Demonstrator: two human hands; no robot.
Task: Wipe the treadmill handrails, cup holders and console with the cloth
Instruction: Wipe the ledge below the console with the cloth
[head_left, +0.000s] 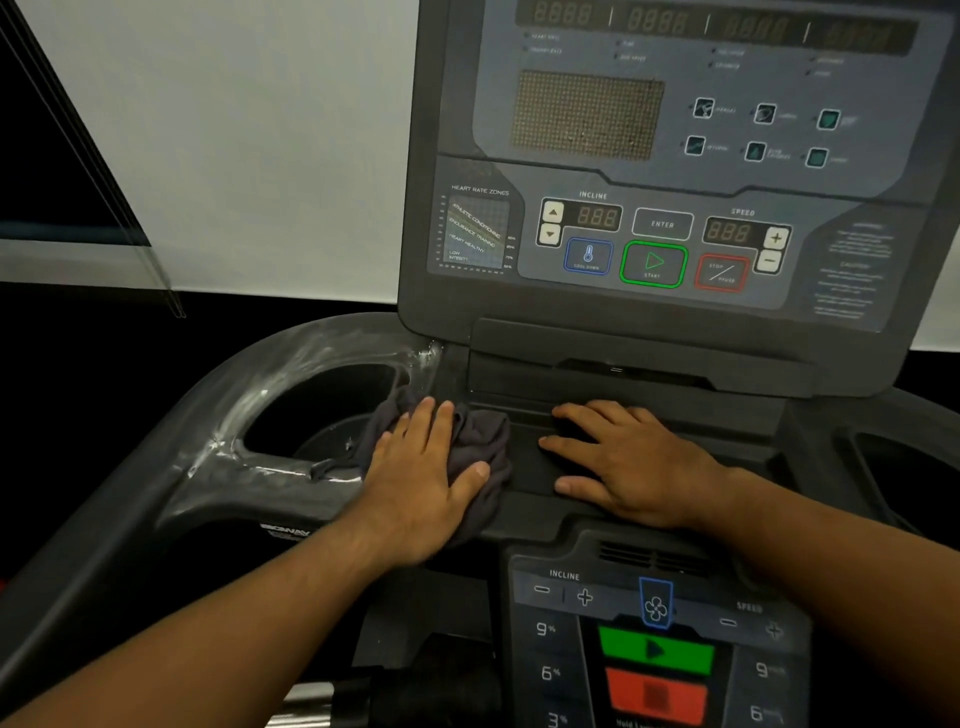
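Closest in, the lower black keypad with green and red buttons (655, 654) shows no wet streaks. The left hand (431, 467) lies nearly flat, pressing the crumpled dark grey cloth (485, 434) onto the ledge just beside the left cup holder (322, 410). The right hand (636, 462) rests open on the black tray (524, 467), holding nothing. Shiny streaks on that holder's rim suggest it is wiped; the right cup holder (906, 467), upright console display panel (675, 156) and dark left handrail (93, 561) likely remain.

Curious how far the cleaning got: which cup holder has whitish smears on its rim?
The left cup holder, next to the cloth under the left hand. Whitish streaks run along its rim; the right cup holder looks plain dark.
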